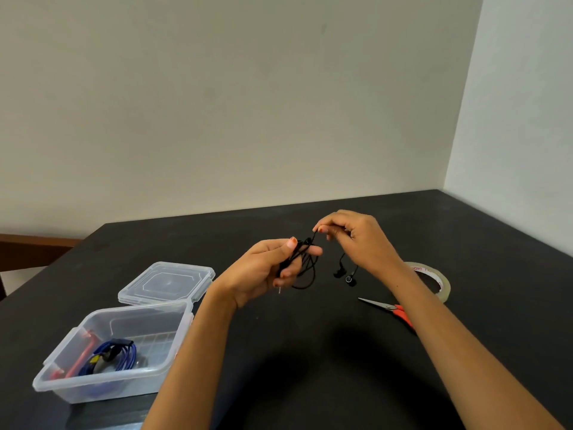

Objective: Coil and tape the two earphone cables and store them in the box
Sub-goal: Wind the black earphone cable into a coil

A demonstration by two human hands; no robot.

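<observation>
A dark table fills the lower half of the frame, set against pale walls; both hands are raised above its centre.

The left hand is seen just left of centre, palm turned inward; its fingers are curled around loops of a black earphone cable, the thumb laid across the top of the bundle; the loops hang below the fingers, and a small metal plug tip is visible under the hand.

The right hand is held just right of centre, slightly higher; thumb and forefinger are pinched on a strand of the same cable close to the left thumb, the other fingers folded in; two black earbuds dangle beneath this hand, apart from the table surface as far as can be told.

At lower left a clear plastic box stands open; a coiled blue earphone cable is lying inside it, beside a red item that cannot be identified; the clear lid is hinged back behind the box, flat on the table.

At right a roll of clear tape is partly hidden by the right forearm; red-handled scissors are lying just below the roll, blades pointed toward frame centre.
</observation>
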